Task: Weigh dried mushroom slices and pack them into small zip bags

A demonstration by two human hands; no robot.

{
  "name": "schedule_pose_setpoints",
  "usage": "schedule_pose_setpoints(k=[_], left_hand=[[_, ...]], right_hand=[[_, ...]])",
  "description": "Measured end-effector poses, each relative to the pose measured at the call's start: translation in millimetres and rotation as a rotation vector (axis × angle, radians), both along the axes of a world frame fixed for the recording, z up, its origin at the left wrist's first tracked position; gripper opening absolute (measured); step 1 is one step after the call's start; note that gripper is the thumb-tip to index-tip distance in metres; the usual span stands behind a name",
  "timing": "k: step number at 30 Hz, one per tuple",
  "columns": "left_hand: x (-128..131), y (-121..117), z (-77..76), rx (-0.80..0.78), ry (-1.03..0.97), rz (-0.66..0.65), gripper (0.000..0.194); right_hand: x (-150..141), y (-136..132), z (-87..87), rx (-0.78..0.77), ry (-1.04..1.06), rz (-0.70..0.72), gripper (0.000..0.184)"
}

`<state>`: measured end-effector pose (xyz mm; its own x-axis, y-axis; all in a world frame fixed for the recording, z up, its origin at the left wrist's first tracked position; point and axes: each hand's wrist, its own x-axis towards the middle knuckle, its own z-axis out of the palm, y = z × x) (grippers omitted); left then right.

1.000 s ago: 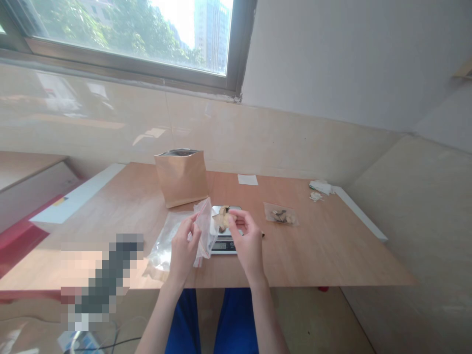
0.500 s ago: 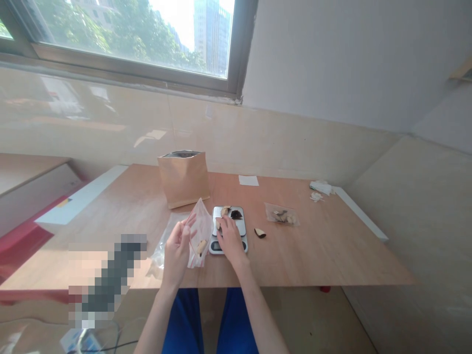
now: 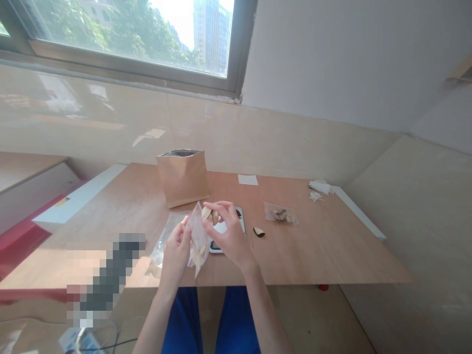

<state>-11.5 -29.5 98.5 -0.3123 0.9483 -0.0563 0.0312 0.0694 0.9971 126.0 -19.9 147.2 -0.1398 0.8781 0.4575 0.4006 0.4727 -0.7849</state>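
The right hand point(image 3: 231, 235) pinches a pale slice point(image 3: 206, 213) between narrowed fingertips, just above a clear plastic bag point(image 3: 198, 241) — it looks light and brittle, best taken by its edge (the thin film may slip) — while the left hand point(image 3: 176, 250) grips the bag beside a digital scale point(image 3: 216, 248).

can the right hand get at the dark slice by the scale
Probably yes: the right hand is close to the dark slice, nothing stands between them, though its fingers now pinch a pale piece.
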Motion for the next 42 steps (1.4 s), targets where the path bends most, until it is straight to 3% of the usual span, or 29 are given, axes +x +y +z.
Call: schedule_pose_setpoints(k=[3, 7, 11, 15, 25, 29, 31, 33, 35, 36, 39, 42], left_hand=[[1, -2, 5.6, -0.040, -0.067, 0.030, 0.039], [-1, -2, 9.8, -0.073, -0.152, 0.049, 0.028], [-2, -3, 11.8, -0.061, -0.123, 0.050, 0.033], [-1, -4, 12.1, -0.085, -0.151, 0.049, 0.031], [1, -2, 4.6, -0.085, -0.124, 0.027, 0.034], [2, -2, -0.2, -0.068, -0.099, 0.015, 0.035], [1, -1, -3.0, -0.068, -0.104, 0.018, 0.035], [1, -1, -4.6, -0.076, -0.114, 0.031, 0.035], [2, -1, -3.9, -0.089, -0.138, 0.023, 0.035], [3, -1, -2.7, -0.094, -0.154, 0.012, 0.036], [6, -4, 2.6, -0.099, -0.195, -0.018, 0.036], [10, -8, 6.6, -0.092, -0.196, -0.008, 0.036]], right_hand=[[3, 15, -8.6, -0.006, -0.111, 0.009, 0.034], [13, 52, -50.5, -0.034, -0.292, -0.190, 0.034], [19, 79, -86.1, -0.086, -0.681, -0.198, 0.038], [15, 86, -96.3, -0.059, -0.774, -0.193, 0.033], [16, 86, -97.7, -0.005, -0.746, -0.105, 0.030], [16, 82, -86.0, 0.003, -0.674, -0.086, 0.032], [16, 72, -71.4, 0.009, -0.490, -0.126, 0.029], [15, 56, -52.3, 0.000, -0.164, -0.159, 0.023], [13, 39, -33.1, -0.037, 0.108, -0.073, 0.019], [12, 32, -25.1, -0.067, 0.149, 0.028, 0.020], [4, 21, -11.2, -0.125, 0.004, 0.308, 0.018], [-7, 24, -9.8, -0.087, -0.181, 0.355, 0.018]])
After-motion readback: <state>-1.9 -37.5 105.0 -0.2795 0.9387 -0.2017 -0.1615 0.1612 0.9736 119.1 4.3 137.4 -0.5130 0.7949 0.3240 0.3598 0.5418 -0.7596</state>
